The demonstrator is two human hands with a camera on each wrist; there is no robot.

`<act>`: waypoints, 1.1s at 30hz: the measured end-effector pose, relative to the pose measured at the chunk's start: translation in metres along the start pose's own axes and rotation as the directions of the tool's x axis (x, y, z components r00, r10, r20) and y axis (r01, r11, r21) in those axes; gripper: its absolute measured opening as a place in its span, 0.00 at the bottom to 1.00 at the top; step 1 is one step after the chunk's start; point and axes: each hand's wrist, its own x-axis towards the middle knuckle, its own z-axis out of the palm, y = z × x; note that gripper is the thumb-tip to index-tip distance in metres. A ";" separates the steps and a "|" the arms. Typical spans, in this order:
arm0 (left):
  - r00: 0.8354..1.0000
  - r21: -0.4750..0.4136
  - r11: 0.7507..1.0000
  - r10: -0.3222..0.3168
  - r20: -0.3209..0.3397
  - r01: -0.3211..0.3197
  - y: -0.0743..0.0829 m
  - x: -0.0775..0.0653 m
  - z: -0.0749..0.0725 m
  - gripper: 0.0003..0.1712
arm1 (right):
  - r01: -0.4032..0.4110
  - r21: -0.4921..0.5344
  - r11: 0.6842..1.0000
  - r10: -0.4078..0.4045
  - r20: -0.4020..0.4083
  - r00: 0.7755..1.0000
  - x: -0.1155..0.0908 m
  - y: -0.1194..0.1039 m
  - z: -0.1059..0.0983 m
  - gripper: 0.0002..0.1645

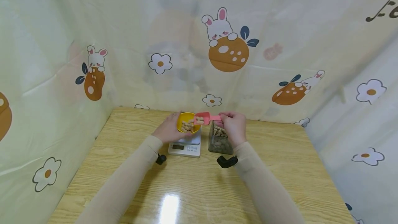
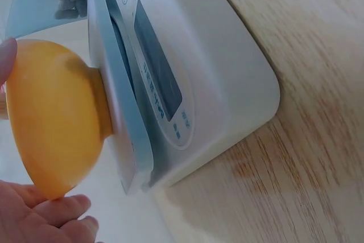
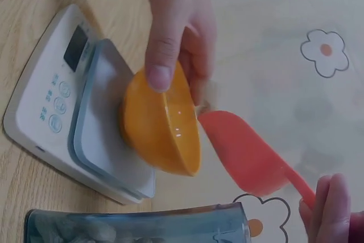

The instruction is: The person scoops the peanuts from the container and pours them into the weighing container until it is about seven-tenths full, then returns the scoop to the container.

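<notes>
A yellow bowl (image 1: 186, 115) with peanuts (image 1: 187, 126) in it sits on the platform of a white digital kitchen scale (image 1: 186, 151). My left hand (image 1: 169, 128) grips the bowl by its side, thumb near the front rim and fingers round the back. In my right hand (image 1: 235, 127) is the handle of a pink-red scoop (image 3: 242, 155), pinched between thumb and fingers. A few peanuts lie in the scoop, whose front lip overlaps the bowl's right rim in the head view. From the right wrist, the lip shows close beside the rim.
Right of the scale stands a clear grey container (image 3: 187, 220) with more peanuts inside, partly below my right hand. Behind the wooden table (image 1: 267, 168) hangs a patterned cloth (image 1: 183, 37), close past the bowl. Cloth also hangs at both sides.
</notes>
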 end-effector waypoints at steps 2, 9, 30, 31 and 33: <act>1.000 -0.002 1.000 0.004 -0.007 -0.004 0.000 0.000 0.000 0.69 | 0.047 -0.051 0.998 -0.047 -0.002 0.999 -0.001 0.001 0.003 0.15; 1.000 0.004 1.000 0.000 -0.001 0.000 0.002 -0.001 -0.001 0.69 | 0.293 -0.204 0.934 -0.288 0.055 0.956 -0.007 0.005 0.010 0.13; 0.999 0.043 0.998 0.042 -0.013 -0.041 0.009 -0.005 -0.007 0.69 | 0.140 0.015 0.990 -0.141 0.016 0.990 -0.009 0.005 0.007 0.14; 0.999 0.054 0.998 0.045 -0.016 -0.045 0.011 -0.006 -0.007 0.70 | 0.089 0.062 0.994 -0.090 0.028 0.996 -0.008 0.006 0.005 0.15; 0.998 0.067 0.996 0.058 -0.026 -0.056 0.016 -0.008 -0.009 0.70 | -0.007 0.144 0.990 -0.002 0.057 0.998 -0.006 0.005 0.001 0.17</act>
